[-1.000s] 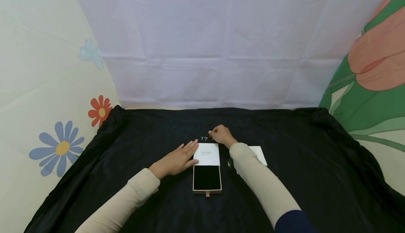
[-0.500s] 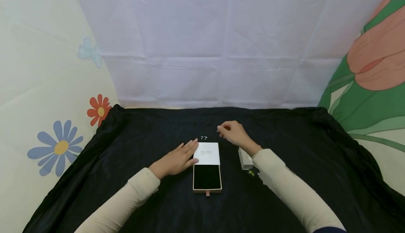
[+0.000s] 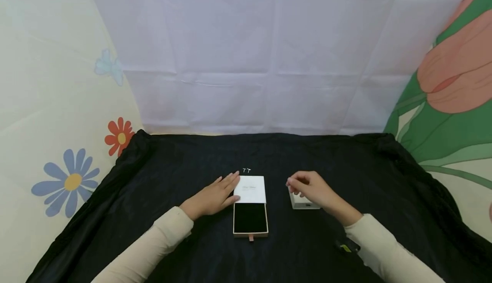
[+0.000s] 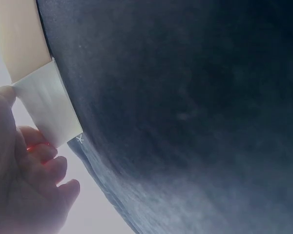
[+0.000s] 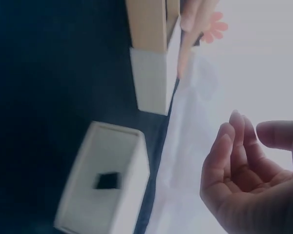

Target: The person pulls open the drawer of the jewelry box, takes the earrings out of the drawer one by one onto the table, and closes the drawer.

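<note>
Left edge of the head view: pale wall cloth, printed with one blue flower, one red flower and a light-blue butterfly motif.

Upper centre: white backdrop cloth, creased in squares.

Lower half: surface under a black cloth.

Lower centre-left: left hand, cream sleeve. Grip wide, fingers straight, resting against the left side of a white box sleeve.

Lower centre: white box sleeve, small printed lettering on top, lying flat. Drawer, black inside with pale rim, extending from the sleeve toward the bottom of the frame; pink pull tab on its front.

Just above the sleeve: two small T-shaped pieces, silvery, side by side on the black cloth.

Lower centre-right: second white box, dark square on its end, partly hidden by the right hand. Grip narrow, fingers loosely bent, a small gap at the thumb; whether it touches the box cannot be told.

Lower right: dark object with yellow-green patch, beside the right cuff.

Right edge: tulip-printed cloth, pink and green.
</note>
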`<state>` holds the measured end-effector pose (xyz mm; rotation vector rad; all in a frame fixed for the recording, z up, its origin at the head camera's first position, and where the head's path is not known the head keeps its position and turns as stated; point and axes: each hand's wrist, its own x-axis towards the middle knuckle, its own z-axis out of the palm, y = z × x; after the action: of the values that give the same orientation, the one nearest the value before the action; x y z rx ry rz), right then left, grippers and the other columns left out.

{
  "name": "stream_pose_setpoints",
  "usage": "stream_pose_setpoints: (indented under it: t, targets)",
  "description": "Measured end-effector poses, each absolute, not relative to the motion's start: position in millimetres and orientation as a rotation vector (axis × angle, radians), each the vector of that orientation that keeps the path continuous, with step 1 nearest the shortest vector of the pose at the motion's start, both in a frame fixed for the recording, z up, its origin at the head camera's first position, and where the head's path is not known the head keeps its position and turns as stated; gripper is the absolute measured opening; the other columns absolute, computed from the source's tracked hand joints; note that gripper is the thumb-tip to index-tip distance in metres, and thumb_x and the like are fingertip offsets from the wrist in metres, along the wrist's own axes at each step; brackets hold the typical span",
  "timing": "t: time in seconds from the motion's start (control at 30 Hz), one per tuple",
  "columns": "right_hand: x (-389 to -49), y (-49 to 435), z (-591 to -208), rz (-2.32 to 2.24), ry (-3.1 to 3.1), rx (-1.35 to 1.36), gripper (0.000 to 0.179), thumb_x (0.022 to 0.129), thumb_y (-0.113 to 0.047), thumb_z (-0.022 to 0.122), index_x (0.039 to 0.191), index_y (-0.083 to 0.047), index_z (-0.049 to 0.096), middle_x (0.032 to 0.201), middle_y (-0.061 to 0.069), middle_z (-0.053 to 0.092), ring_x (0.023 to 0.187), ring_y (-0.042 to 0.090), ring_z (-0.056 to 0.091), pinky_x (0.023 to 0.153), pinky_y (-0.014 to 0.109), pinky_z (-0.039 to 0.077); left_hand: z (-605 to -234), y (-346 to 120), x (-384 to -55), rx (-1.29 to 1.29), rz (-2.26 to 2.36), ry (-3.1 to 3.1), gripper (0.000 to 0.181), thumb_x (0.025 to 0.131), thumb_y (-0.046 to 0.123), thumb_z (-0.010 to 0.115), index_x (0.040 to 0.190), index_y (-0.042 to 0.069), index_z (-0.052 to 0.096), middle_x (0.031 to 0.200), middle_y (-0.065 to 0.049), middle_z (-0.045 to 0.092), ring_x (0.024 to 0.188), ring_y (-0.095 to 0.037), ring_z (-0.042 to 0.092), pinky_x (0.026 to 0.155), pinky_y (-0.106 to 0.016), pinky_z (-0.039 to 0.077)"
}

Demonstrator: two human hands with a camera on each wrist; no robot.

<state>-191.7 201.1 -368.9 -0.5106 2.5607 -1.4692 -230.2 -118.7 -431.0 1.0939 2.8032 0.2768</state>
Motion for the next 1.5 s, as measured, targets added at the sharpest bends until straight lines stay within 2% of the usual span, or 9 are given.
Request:
stream_pose_setpoints:
  t: [0.17,0.47,0.67,0.9,1.3,1.5]
  targets:
    - [-168,206,-384,-1.511,2.415,-0.449,0.030,0.099,-0.018,0.053,0.100,0.010,0.064,0.084,0.010,0.065,0.072,0.012,0.060,0.062,0.029,0.052,-428,-119,-228,1.100,0.286,2.804,0.068,0.102,0.046,0.037,0.152,0.004,0.020,0.160,-0.009,0.016,0.146,-0.025,0.019,0.115,-0.050,0.020]
    - [-132,199,-410,-1.618,1.985,-0.284,0.036,0.100,-0.017,0.049,0.105,0.018,0.059,0.079,0.000,0.064,0.069,0.008,0.058,0.060,0.022,0.050,-427,-119,-228,1.096,0.295,2.806,0.068,0.102,0.046,0.038,0.152,0.004,0.021,0.160,-0.010,0.016,0.146,-0.026,0.019,0.115,-0.051,0.021]
    - [-117,184,-421,-1.677,1.766,-0.238,0.035,0.099,-0.015,0.049,0.109,0.016,0.061,0.078,-0.001,0.065,0.067,0.005,0.059,0.059,0.017,0.049,-427,-118,-228,1.088,0.288,2.797,0.069,0.102,0.046,0.037,0.153,0.005,0.018,0.160,-0.010,0.014,0.146,-0.025,0.017,0.116,-0.049,0.019]
    - [-105,165,-426,-1.672,1.617,-0.188,0.036,0.098,-0.015,0.048,0.117,0.013,0.060,0.083,-0.001,0.071,0.063,-0.001,0.060,0.054,0.012,0.045,-429,-118,-230,1.088,0.283,2.801,0.069,0.102,0.047,0.037,0.153,0.006,0.017,0.160,-0.009,0.013,0.146,-0.024,0.017,0.116,-0.049,0.019]
    - [-100,135,-433,-1.740,1.561,-0.053,0.038,0.100,-0.014,0.047,0.125,0.014,0.054,0.090,0.006,0.072,0.066,0.002,0.065,0.064,0.017,0.053,-429,-119,-229,1.086,0.310,2.801,0.068,0.102,0.046,0.038,0.153,0.005,0.019,0.160,-0.010,0.015,0.146,-0.025,0.019,0.115,-0.050,0.020]
    - [-100,124,-437,-1.782,1.550,-0.019,0.040,0.100,-0.016,0.048,0.126,0.015,0.052,0.086,0.003,0.072,0.067,0.002,0.065,0.065,0.017,0.053,-431,-119,-229,1.087,0.312,2.813,0.068,0.102,0.045,0.039,0.153,0.005,0.019,0.160,-0.009,0.015,0.145,-0.024,0.019,0.115,-0.050,0.020]
